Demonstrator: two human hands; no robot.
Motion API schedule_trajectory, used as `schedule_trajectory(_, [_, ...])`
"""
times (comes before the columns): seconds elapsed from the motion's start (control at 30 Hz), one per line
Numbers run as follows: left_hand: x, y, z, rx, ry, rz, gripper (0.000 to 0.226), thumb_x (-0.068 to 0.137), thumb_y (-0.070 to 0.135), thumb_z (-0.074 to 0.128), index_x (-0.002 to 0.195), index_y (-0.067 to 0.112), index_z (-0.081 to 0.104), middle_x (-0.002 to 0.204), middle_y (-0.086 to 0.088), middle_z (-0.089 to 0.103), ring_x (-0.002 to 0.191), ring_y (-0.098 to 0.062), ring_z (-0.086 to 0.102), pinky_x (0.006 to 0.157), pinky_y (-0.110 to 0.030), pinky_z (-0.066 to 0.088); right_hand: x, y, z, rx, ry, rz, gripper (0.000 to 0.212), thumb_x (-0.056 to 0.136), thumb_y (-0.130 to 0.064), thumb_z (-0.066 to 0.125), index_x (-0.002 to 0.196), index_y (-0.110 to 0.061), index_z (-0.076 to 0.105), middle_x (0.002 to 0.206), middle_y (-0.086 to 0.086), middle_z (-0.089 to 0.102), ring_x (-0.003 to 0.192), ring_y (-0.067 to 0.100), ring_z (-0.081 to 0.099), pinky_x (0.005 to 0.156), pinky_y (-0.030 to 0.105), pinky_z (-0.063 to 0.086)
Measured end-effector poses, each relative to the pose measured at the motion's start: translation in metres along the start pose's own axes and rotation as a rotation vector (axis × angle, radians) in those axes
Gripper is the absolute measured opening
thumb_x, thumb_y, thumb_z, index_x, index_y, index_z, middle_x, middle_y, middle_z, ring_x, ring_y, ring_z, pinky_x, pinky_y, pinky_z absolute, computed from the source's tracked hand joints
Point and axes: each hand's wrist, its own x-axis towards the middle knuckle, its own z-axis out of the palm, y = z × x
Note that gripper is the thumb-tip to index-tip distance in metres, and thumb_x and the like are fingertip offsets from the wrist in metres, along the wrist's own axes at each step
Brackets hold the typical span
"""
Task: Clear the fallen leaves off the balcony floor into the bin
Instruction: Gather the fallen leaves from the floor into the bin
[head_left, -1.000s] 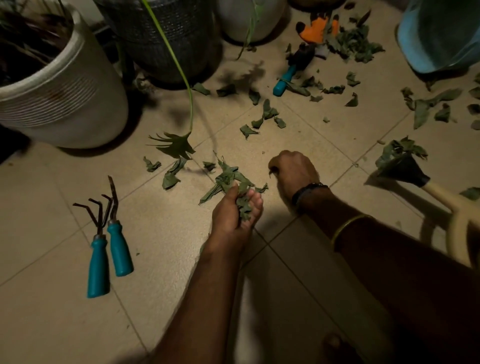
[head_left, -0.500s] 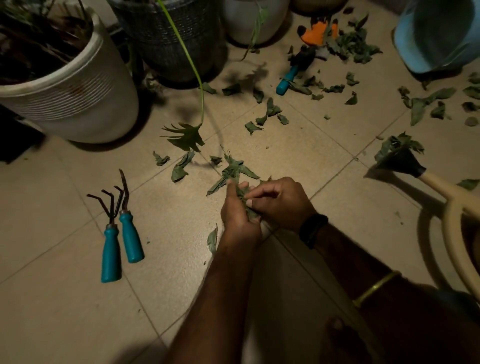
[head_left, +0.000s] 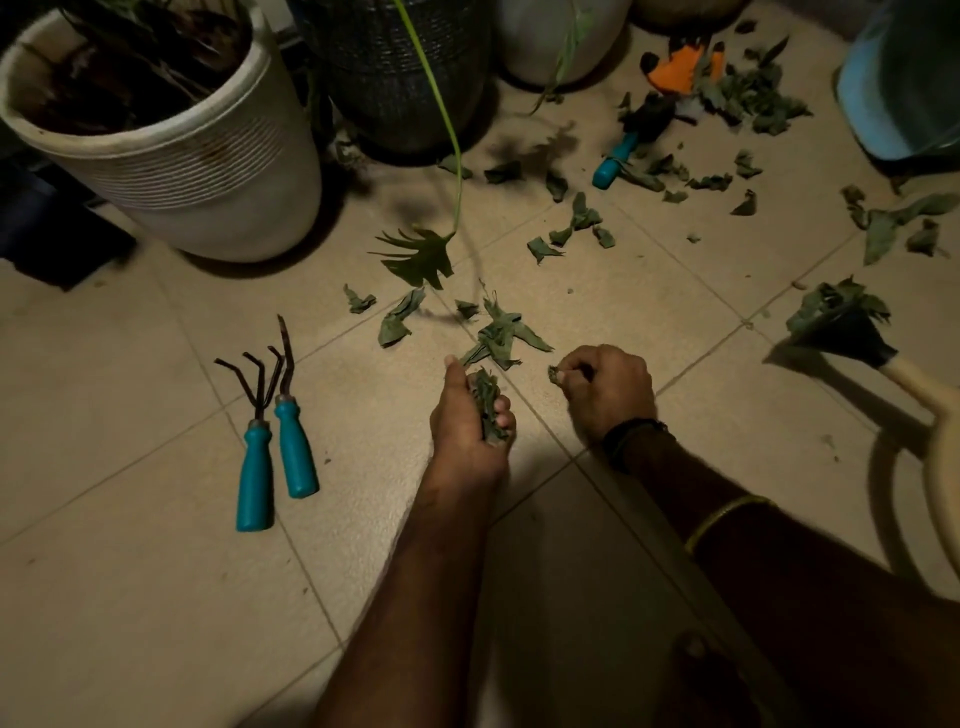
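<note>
Dry green fallen leaves lie scattered over the beige tiled floor. My left hand holds a bunch of leaves in its curled fingers, palm turned up. Just ahead of it lies a small leaf pile on the tiles. My right hand is beside it, fingers curled, pinching a small leaf at its fingertips. More leaves spread toward the back right, with a heap near an orange glove. A blue bin shows at the top right corner.
Two teal-handled garden tools lie on the left tiles. A white ribbed pot, a dark pot and a white pot line the back. A teal trowel lies among leaves. A cream watering can stands right.
My hands came together over the leaf pile, then parted. My right hand has drawn off to the right with a small leaf. My left hand still holds its bunch.
</note>
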Motion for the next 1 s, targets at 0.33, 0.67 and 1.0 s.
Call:
schedule_trajectory(0.33, [-0.017,0.014,-0.009,0.021,0.007,0.058,0.044,0.094,0.045,0.058,0.104,0.004,0.070,0.095,-0.016,0.075,0.086,-0.028,0.072,0.088,-0.042,0.057,-0.036,-0.086,0.003,0.229,-0.386,-0.289,0.010,0.090,-0.016,0.068,0.095,-0.017,0.077,0.090,-0.011,0.063,0.082,0.002,0.059,0.076,0.020,0.048])
schedule_trajectory(0.67, [-0.023,0.056,-0.063,-0.207,0.201,0.154,0.014,0.097,0.020,0.046,0.087,0.018,0.055,0.063,0.004,0.045,0.045,-0.008,0.036,0.038,-0.019,0.025,-0.061,-0.053,0.052,-0.199,-0.433,-0.418,0.056,0.086,-0.039,0.069,0.138,-0.020,0.057,0.124,0.004,0.056,0.110,0.019,0.053,0.088,0.030,0.045])
schedule_trajectory(1.0, [-0.027,0.049,-0.061,0.021,0.174,0.108,0.016,0.097,0.026,0.047,0.095,0.015,0.060,0.064,0.002,0.047,0.046,-0.009,0.033,0.042,-0.021,0.023,-0.058,-0.067,0.047,0.259,-0.181,-0.096,0.014,0.083,-0.015,0.077,0.094,-0.021,0.072,0.087,-0.008,0.070,0.077,0.004,0.066,0.063,0.018,0.056])
